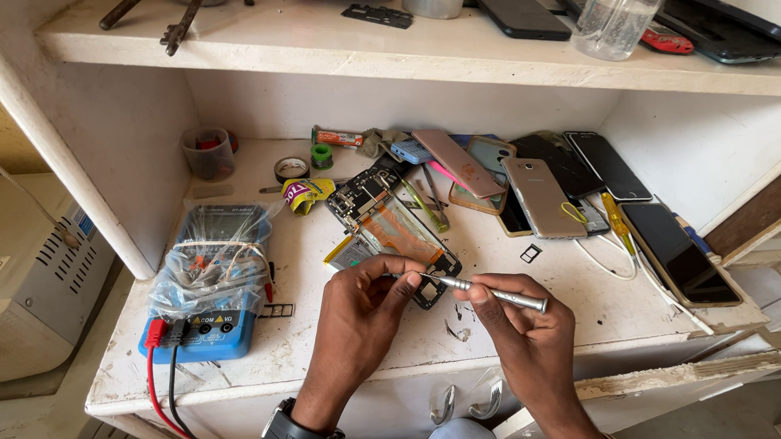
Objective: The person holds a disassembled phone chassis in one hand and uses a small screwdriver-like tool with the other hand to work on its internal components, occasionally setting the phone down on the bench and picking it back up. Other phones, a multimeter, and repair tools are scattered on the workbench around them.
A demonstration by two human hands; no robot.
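An opened phone (389,221) with its back cover off lies on the white bench, circuit board and orange flex exposed. My left hand (360,315) rests on its near end, fingers pinching at the lower corner. My right hand (516,324) holds a slim silver screwdriver (488,292), its tip pointing left to the phone's lower edge, right by my left fingertips. A black watch sits on my left wrist.
A blue multimeter (209,322) wrapped in plastic lies at the left, red and black leads hanging off the bench edge. Several phones (541,194) are piled at the right, with tweezers (425,200), tape rolls and a small cup (209,153) behind. The shelf above holds more phones and a clear bottle (620,11).
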